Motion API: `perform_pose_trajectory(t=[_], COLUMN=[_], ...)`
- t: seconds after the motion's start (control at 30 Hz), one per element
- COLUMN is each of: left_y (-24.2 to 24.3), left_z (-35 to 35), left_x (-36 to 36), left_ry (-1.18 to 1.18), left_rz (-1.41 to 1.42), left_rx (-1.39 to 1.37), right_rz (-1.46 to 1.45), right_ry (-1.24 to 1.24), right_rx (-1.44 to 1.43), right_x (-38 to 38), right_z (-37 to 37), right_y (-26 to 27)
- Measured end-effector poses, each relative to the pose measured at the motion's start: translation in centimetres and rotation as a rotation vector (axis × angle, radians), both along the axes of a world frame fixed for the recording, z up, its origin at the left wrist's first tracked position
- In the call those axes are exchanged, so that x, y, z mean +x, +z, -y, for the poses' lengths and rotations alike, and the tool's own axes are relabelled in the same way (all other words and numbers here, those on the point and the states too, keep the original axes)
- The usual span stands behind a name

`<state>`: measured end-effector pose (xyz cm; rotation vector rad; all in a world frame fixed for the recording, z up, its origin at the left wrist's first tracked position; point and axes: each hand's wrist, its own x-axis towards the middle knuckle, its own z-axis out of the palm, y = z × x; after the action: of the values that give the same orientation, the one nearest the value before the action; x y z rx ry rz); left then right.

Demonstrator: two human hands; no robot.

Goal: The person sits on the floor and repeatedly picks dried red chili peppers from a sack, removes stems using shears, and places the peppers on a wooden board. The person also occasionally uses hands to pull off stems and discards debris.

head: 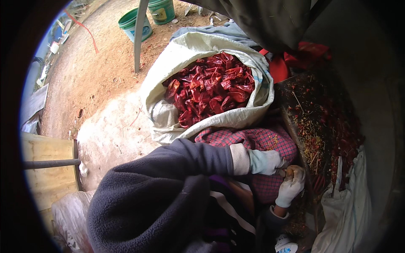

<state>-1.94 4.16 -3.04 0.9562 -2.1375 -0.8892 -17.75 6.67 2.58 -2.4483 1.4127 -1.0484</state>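
Observation:
My left hand [266, 162], in a pale blue-white work glove, reaches out from a dark fleece sleeve over my lap. My right hand [290, 186], in a white glove with brown-stained fingers, meets it there. The fingertips of both hands are bunched close together; whether something small sits between them is too blurred to tell. Under the hands lies a red-and-blue checked cloth [269, 140], dotted with yellowish seeds. Beside it stands a white woven sack [158, 82] with its rim rolled down. Dried red chili peppers [212, 87] fill it.
A dark surface [292, 109] beyond my hands carries seeds, stems and a heap of red peppers [343, 132]. Another white woven sack [346, 208] lies near it. Two green buckets [133, 23] stand on the dirt ground, behind a metal leg [138, 47].

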Motion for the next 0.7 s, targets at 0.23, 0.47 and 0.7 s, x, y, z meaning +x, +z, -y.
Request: perform_pose_trajectory(t=[0.23,0.47,0.7], left_y=[0.0,1.7,4.0], left_z=[0.0,-3.3,-3.2], left_x=[1.2,0.6,0.2], left_ry=[-0.137,-0.612,-0.834], left_rz=[0.114,-1.035,-1.126], left_rx=[0.03,1.033,1.518], right_rz=[0.557,0.533,0.996], right_ry=[-0.129,0.158,0.31], right_rx=[0.512,0.205,0.456], right_x=[0.4,0.7,1.2], right_z=[-1.5,-0.7,-1.0], right_y=[-1.5,2.8,3.5])
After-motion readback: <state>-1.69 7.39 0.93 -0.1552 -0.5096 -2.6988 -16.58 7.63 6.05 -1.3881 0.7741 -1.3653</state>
